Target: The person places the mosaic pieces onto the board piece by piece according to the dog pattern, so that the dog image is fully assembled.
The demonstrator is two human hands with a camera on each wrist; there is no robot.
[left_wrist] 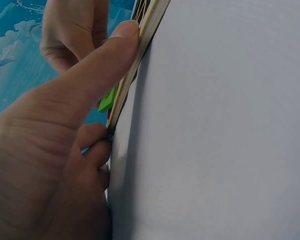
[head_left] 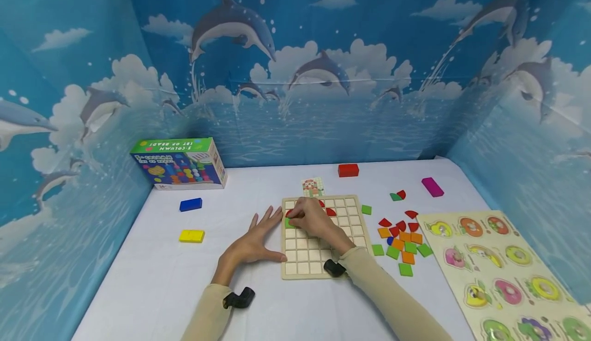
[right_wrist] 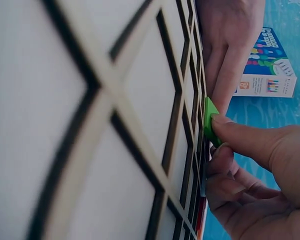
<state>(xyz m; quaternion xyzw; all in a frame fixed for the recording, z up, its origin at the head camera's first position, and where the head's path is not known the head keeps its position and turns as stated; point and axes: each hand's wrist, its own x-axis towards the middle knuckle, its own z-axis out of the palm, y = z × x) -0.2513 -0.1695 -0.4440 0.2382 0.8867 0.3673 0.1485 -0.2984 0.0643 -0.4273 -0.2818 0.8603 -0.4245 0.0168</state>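
A wooden grid board [head_left: 290, 268] lies flat on the white table. My left hand [head_left: 253, 243] rests at its left side, fingers spread, with the thumb against the board's edge [left_wrist: 144, 42] in the left wrist view. Over the upper left cells, my right hand [head_left: 317, 221] pinches a green square tile [right_wrist: 208, 119] between thumb and fingers. The tile sits tilted at the board's surface in the right wrist view. Red quarter-round pieces [head_left: 331, 212] lie in cells near the top, partly covered by the right hand. A small picture card [head_left: 313, 187] lies just beyond the board.
Loose orange, green and red pieces [head_left: 408, 258] lie right of the board. Beyond them is a wooden fruit puzzle board [head_left: 477, 269]. Blue [head_left: 191, 204], yellow [head_left: 191, 236], red [head_left: 348, 170] and magenta [head_left: 432, 187] blocks lie around. A toy box [head_left: 180, 169] stands back left.
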